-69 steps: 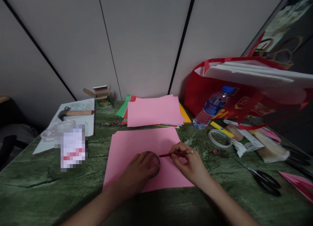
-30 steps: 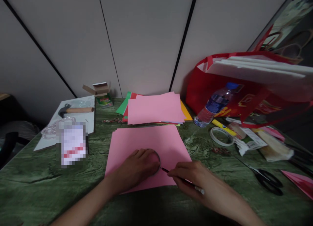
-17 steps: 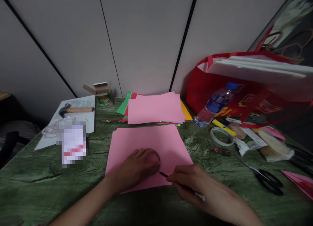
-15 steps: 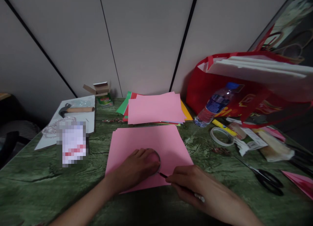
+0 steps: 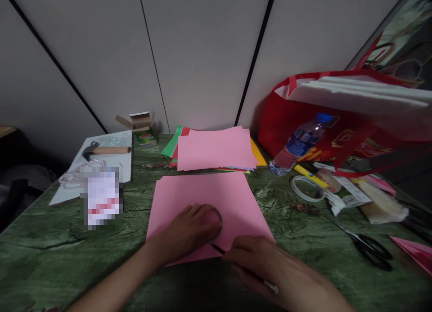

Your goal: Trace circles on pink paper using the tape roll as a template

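Observation:
My left hand (image 5: 194,229) presses down on a round, clear-looking disc with a dark rim (image 5: 220,218), its fingers bent over the near and left side. Much of the disc is hidden under that hand. Beneath lie several sheets of pink paper (image 5: 232,190), slightly fanned at the upper left. A slim dark-tipped pen (image 5: 218,248) is pinched in my right hand (image 5: 253,262). Its tip rests at or just above the paper, below the disc's lower edge; contact is too fine to tell. The pen's pale end sticks out under the palm.
A stack of coloured paper (image 5: 216,150) lies behind. Leftward are a hammer (image 5: 110,150) on a white board (image 5: 126,170) and an opened small box (image 5: 146,135). To the right stand a water bottle (image 5: 300,143) and red bag (image 5: 280,109), with a tape roll (image 5: 299,190) and scissors (image 5: 367,249) nearer.
My right hand has shifted down and left, taking the pen tip leftward along the disc's lower edge. My left hand keeps its place on the disc.

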A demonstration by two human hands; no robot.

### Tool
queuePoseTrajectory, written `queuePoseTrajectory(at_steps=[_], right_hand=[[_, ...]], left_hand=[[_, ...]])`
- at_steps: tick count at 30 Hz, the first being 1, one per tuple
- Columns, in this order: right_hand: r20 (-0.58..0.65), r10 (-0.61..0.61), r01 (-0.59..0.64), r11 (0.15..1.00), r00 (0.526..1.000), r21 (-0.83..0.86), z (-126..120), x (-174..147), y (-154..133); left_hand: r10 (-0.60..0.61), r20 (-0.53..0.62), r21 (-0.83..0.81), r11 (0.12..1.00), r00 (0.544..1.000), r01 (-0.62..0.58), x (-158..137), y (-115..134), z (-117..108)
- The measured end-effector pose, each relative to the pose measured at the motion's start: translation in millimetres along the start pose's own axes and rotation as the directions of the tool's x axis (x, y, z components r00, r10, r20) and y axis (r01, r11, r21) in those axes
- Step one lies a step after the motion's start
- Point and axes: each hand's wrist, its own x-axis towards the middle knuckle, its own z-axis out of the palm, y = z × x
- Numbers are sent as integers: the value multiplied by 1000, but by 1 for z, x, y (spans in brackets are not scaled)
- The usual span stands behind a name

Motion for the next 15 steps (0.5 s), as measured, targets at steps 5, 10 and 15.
queuePoseTrajectory(at_steps=[5,10,15], right_hand=[[144,30,-30,1000,989,-4,6,2,-3],[160,24,-18,999,987,-39,11,4,-4],[120,25,-20,999,992,-46,14,6,-5]], left_hand=[[-4,57,24,1000,998,2,1,1,-3],[3,49,39,999,999,-5,0,0,-1],[-1,29,-20,1000,1000,2,-2,-3,2]])
